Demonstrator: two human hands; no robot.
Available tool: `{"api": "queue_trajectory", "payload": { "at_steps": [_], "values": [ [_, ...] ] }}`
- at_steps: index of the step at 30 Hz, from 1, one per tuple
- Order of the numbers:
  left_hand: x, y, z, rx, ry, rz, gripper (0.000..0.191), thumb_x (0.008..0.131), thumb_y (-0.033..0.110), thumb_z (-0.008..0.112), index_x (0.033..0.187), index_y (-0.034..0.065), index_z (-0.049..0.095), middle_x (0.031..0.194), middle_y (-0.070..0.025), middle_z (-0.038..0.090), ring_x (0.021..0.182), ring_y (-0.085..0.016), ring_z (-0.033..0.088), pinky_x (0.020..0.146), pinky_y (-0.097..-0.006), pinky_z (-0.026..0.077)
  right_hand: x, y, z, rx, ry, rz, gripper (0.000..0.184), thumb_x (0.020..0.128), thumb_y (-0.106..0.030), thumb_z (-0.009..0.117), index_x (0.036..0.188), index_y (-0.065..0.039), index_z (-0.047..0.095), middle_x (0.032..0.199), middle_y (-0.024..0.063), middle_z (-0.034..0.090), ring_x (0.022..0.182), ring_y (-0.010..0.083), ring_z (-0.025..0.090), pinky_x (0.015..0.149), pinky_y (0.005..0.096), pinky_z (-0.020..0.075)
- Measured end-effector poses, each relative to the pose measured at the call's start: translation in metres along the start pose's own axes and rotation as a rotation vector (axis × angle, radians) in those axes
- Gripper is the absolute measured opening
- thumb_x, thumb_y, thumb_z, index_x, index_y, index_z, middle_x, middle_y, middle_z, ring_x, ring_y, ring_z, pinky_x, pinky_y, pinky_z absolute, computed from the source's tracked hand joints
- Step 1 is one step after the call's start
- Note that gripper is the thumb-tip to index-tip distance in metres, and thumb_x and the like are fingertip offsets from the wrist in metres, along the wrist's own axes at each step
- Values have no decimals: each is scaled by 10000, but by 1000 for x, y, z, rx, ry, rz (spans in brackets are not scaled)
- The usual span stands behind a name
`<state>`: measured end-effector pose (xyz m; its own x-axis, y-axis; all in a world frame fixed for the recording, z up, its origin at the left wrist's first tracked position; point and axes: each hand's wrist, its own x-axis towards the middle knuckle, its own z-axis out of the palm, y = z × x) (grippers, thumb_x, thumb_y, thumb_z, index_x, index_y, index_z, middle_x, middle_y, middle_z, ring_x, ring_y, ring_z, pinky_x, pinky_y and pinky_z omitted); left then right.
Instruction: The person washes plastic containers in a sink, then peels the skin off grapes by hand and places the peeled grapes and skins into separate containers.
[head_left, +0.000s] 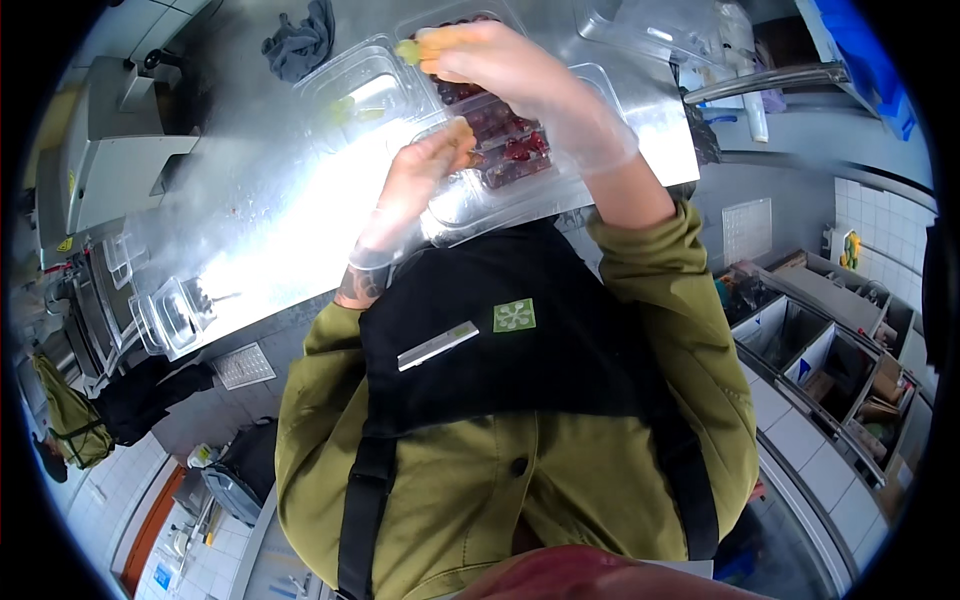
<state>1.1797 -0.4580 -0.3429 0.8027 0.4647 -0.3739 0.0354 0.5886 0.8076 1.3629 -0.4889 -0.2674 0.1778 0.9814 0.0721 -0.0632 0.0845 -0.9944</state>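
My right hand (491, 64), in a clear plastic glove, pinches a pale green grape (408, 52) above the far end of the clear container of dark red grapes (454, 91). My left hand (427, 165), gloved the same way, has its fingertips bunched beside the near container of red grapes (521, 146). Whether something small sits between those fingers is hidden. Left of my hands is a clear plastic container (319, 90) with a few green pieces (352, 111), likely grapes, in it. Some of the red fruit near my left hand looks cut or wet.
A grey cloth (300, 41) lies crumpled on the steel table (247, 142). Clear containers (169, 319) stand at its left front edge, and more clear plastic (645, 26) lies at the far right. A metal machine (112, 142) stands left; another person (82, 420) is beyond. Open bins (817, 360) are at right.
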Motion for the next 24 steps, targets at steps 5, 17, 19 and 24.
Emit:
{"api": "queue_trajectory", "payload": {
  "at_steps": [5, 17, 19, 24],
  "values": [
    [4, 7, 11, 1156, 91, 449, 268, 764, 10, 611, 1020, 64, 668, 1020, -131, 666, 879, -242, 663, 744, -301, 531, 67, 16, -56, -425, -49, 59, 428, 790, -242, 619, 1142, 0, 588, 976, 153, 655, 931, 222, 613, 829, 316, 471],
    [-5, 12, 31, 1476, -131, 542, 206, 790, 44, 545, 925, 98, 691, 956, -98, 643, 856, -290, 633, 734, -404, 513, 76, 89, -74, -1379, -174, 55, 378, 784, -107, 575, 1157, -157, 614, 1172, 47, 600, 1054, 262, 576, 919, 365, 469],
    [0, 9, 23, 1372, -123, 523, 210, 801, 52, 548, 950, 101, 687, 982, -102, 643, 863, -293, 632, 726, -390, 516, 83, 92, -63, -1483, -204, 1, 364, 758, -124, 643, 1121, -143, 617, 1148, 42, 607, 1050, 261, 569, 921, 348, 461],
    [9, 18, 20, 927, -54, 233, 226, 876, 131, 557, 1069, 58, 650, 1090, -112, 643, 926, -209, 632, 827, -307, 498, 80, 93, -73, -1409, -156, -37, 365, 723, -138, 668, 1086, -135, 629, 1062, 63, 639, 945, 233, 619, 856, 333, 490]
  ]
}}
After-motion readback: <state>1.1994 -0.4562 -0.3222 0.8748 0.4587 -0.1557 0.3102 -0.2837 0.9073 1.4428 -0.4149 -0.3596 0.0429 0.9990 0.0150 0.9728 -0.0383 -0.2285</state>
